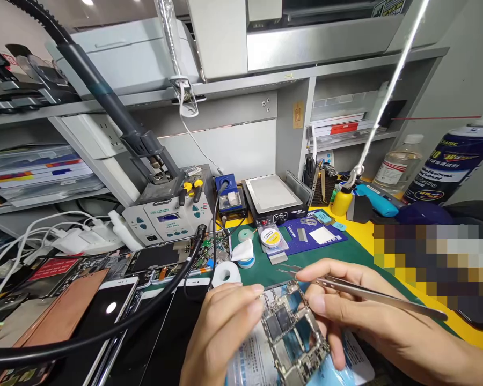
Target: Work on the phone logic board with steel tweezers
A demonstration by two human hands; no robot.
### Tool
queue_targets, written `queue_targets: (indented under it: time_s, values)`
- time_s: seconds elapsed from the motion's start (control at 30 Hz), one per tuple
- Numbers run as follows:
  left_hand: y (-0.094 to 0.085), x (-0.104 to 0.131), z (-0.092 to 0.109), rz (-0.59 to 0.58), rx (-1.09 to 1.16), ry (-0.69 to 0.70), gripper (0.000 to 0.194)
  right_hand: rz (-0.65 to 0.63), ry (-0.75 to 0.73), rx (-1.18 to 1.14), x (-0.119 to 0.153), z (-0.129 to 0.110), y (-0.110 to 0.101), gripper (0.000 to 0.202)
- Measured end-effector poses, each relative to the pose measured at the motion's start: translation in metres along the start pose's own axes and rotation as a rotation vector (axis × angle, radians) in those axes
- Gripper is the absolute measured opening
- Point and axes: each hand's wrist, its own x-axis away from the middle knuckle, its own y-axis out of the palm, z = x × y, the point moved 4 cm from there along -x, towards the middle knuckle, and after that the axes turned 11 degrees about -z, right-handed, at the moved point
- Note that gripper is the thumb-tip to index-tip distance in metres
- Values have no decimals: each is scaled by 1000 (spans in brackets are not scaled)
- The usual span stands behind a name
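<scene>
Two hands: left hand (221, 332), right hand (346, 311). One circuit board (292, 335), one pair of tweezers (366, 294). One soldering station (167, 217), one hot plate (273, 199). Two spray cans/bottles at right, spray can (454, 161) plus clear bottle (398, 163). Maybe three tape rolls (226, 273), hard to tell.

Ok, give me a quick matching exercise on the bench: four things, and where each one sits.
Things:
1. circuit board
2. tweezers
3. spray can
4. white phone

Places:
A. far right of the bench
B. in the right hand
C. held between both hands, left hand included
D. lying flat at the left

Pairs: 1-C, 2-B, 3-A, 4-D
</scene>
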Motion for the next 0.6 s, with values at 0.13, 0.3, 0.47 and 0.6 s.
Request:
queue_targets:
  time_s: [0.13, 0.3, 0.47, 0.6]
  values:
    - [-7, -9, -4, -130, -126, 46, 53, 40, -49, -37, 0, -3, -3, 43]
    - [-10, -13, -3, -254, -219, 99, 50, 113, -37, 3, 4, -13, -1, 44]
    - [-9, -15, 0, -366, -286, 125, 58, 123, -57, 65, 4, -13, -2, 41]
    - [-11, -16, 2, -383, -308, 83, 62, 107, -94, 79, 1, -9, -7, 42]
